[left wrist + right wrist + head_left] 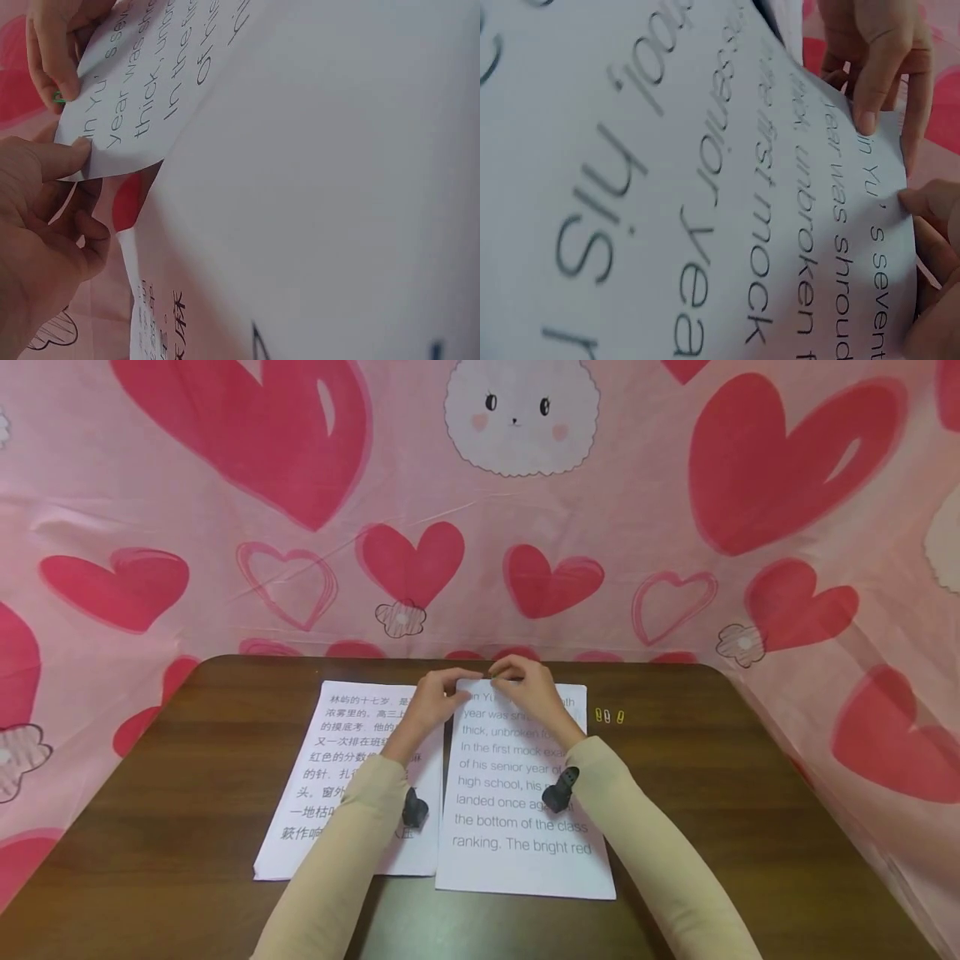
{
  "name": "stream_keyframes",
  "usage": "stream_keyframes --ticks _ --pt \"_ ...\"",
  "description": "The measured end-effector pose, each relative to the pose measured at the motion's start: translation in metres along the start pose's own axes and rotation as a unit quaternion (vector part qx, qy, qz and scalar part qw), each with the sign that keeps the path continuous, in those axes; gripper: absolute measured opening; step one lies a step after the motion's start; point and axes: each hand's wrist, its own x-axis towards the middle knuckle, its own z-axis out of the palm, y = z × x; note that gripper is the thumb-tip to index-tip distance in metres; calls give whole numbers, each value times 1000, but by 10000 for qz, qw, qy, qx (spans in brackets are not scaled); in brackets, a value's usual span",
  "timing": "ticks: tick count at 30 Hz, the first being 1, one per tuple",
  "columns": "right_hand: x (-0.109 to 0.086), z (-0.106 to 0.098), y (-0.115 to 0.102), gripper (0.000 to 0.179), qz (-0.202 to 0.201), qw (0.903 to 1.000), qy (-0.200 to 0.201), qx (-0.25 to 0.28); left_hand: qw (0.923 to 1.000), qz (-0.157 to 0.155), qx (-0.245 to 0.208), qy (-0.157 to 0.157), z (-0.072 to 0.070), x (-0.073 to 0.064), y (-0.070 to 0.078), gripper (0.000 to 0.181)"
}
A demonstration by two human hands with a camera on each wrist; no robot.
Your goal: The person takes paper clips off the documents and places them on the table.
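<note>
A sheet with large English print (pixel 517 877) lies in front of me, its top end lifted in the wrist views. At its top left corner my left hand (pixel 429 703) pinches the paper, thumb on the printed face. My right hand (pixel 531 691) is at the top edge close beside it. In the left wrist view a small green paper clip (pixel 58 97) shows at the right hand's fingertips, against the paper's edge. How far the clip is on the paper cannot be told. Left of this sheet lies another with Chinese print (pixel 300 852), partly covered by my left arm.
Several small paper clips (pixel 607 716), yellow and white, lie right of the English sheet. Both sheets are on a dark brown wooden table (pixel 750 827). A pink cloth with red hearts (pixel 555 581) hangs behind the table's far edge.
</note>
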Motion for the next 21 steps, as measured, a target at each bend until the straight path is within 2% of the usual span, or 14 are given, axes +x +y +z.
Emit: stream_keyframes --ticks 6,11,16,21 --pt "1 -9 1 18 198 9953 812 485 9998 -179 -13 -59 -3 -1 -3 36" --pt "-7 -39 9 21 437 9927 1086 287 9998 -192 2 58 -2 1 -4 36" --pt "-26 -84 36 22 627 9926 1018 -195 9997 -247 26 -36 -3 2 -4 36" --pt "-53 -128 69 26 1246 9879 610 -697 9996 -260 67 -8 -3 1 -7 37"
